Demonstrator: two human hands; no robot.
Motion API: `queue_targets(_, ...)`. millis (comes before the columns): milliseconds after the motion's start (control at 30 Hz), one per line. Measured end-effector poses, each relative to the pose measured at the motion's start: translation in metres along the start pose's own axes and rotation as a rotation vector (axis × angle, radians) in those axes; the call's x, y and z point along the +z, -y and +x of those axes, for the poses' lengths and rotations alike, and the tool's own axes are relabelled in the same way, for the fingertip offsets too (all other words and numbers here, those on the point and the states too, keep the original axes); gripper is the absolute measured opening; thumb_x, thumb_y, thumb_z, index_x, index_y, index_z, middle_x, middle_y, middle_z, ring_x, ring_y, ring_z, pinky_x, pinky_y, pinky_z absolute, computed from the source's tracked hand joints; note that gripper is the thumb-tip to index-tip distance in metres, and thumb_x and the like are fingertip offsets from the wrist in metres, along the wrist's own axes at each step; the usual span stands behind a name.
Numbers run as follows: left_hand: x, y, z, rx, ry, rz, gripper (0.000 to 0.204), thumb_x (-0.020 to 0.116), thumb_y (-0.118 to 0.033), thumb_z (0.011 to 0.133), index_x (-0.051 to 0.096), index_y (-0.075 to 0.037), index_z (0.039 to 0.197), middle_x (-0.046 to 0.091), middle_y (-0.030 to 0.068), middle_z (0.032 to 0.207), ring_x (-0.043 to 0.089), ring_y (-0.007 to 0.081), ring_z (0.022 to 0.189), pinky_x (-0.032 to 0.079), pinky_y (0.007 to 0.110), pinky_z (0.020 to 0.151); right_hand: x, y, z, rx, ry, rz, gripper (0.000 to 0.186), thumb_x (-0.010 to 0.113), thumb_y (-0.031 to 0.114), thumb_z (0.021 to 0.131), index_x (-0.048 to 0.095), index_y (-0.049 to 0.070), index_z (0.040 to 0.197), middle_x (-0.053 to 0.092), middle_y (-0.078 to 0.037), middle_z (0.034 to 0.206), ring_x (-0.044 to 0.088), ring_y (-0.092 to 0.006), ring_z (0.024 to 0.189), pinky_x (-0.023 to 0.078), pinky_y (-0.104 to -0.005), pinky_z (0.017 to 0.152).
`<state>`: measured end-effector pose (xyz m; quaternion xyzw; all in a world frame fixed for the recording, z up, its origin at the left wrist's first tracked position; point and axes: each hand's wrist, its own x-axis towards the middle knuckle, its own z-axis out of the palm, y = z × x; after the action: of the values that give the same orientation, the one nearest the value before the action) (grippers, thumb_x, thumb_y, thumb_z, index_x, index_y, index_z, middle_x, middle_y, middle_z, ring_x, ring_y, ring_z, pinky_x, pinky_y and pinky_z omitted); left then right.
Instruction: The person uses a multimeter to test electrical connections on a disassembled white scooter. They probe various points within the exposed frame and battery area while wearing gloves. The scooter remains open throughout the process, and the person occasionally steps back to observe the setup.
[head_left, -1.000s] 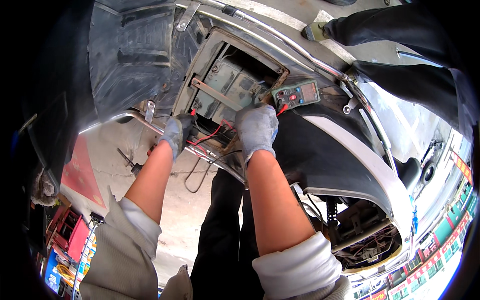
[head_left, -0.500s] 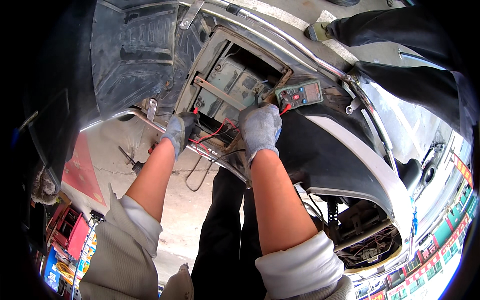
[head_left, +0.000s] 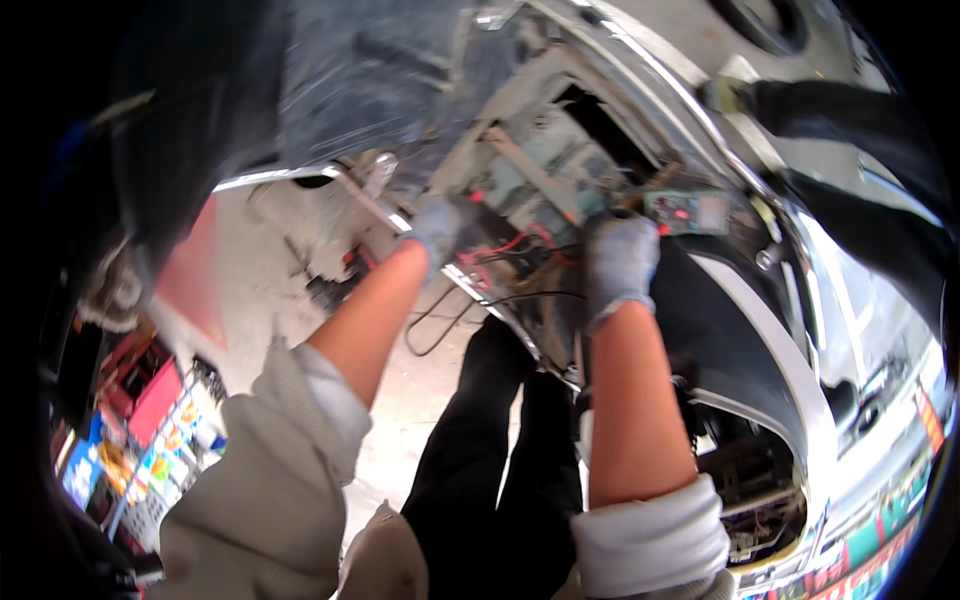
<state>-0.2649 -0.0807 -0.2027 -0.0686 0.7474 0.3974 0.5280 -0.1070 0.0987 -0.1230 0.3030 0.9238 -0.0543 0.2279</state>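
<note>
My left hand (head_left: 440,232), in a grey glove with dark fingers, is closed at the near left rim of an open battery compartment (head_left: 490,160). A red end that looks like a test probe (head_left: 477,196) shows at its fingertips. My right hand (head_left: 618,255), gloved alike, is closed over the compartment's right side; its fingertips and anything in them are hidden. Beside it lies a green-cased multimeter (head_left: 690,213) with a lit screen, and a red plug (head_left: 663,230) at its corner. Red wires (head_left: 520,245) and a black cable (head_left: 440,318) run between my hands. Motion blurs the view.
A metal bar (head_left: 535,175) crosses the greenish batteries (head_left: 570,150). Chrome rails (head_left: 690,110) edge the vehicle body, with a black-and-white panel (head_left: 740,310) at right. Another person's dark-trousered leg (head_left: 830,115) is at the upper right. Red bins (head_left: 140,385) stand at lower left.
The whole view has shifted, so the vehicle and both hands appear further right. Both hands stay closed at about the same places on the compartment.
</note>
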Motion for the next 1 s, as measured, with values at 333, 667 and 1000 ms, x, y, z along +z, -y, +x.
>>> queue_targets(333, 0.047, -0.028, -0.086, 0.047, 0.209, 0.815, 0.033, 0.054, -0.036, 0.085, 0.066, -0.007, 0.095, 0.066, 0.0154, 0.081, 0.063, 0.0228, 0.068, 0.048, 0.034, 0.064, 0.039, -0.035, 0.015, -0.174, 0.031, -0.115, 0.013, 0.056, 0.011, 0.076, 0.068, 0.008, 0.075, 0.066, -0.012, 0.074, 0.066, -0.0277, 0.071, 0.048, -0.0368, 0.058)
queue_targets(667, 0.08, -0.014, -0.068, 0.056, 0.108, 0.71, 0.026, 0.053, -0.02, 0.082, 0.065, -0.006, 0.101, 0.065, 0.0186, 0.097, 0.062, 0.0324, 0.095, 0.048, 0.039, 0.081, 0.029, -0.037, 0.015, -0.221, 0.02, -0.06, 0.013, 0.055, 0.007, 0.074, 0.068, 0.004, 0.077, 0.066, -0.016, 0.075, 0.066, -0.0305, 0.07, 0.049, -0.0383, 0.056)
queue_targets(1000, 0.088, -0.017, -0.062, 0.028, 0.117, 0.878, 0.027, 0.051, -0.02, 0.081, 0.065, -0.005, 0.099, 0.066, 0.0183, 0.092, 0.064, 0.0323, 0.087, 0.05, 0.039, 0.076, 0.042, -0.035, 0.019, 0.185, 0.066, 0.419, 0.016, 0.06, 0.015, 0.074, 0.068, 0.005, 0.084, 0.065, -0.018, 0.083, 0.064, -0.0317, 0.079, 0.048, -0.0377, 0.064)
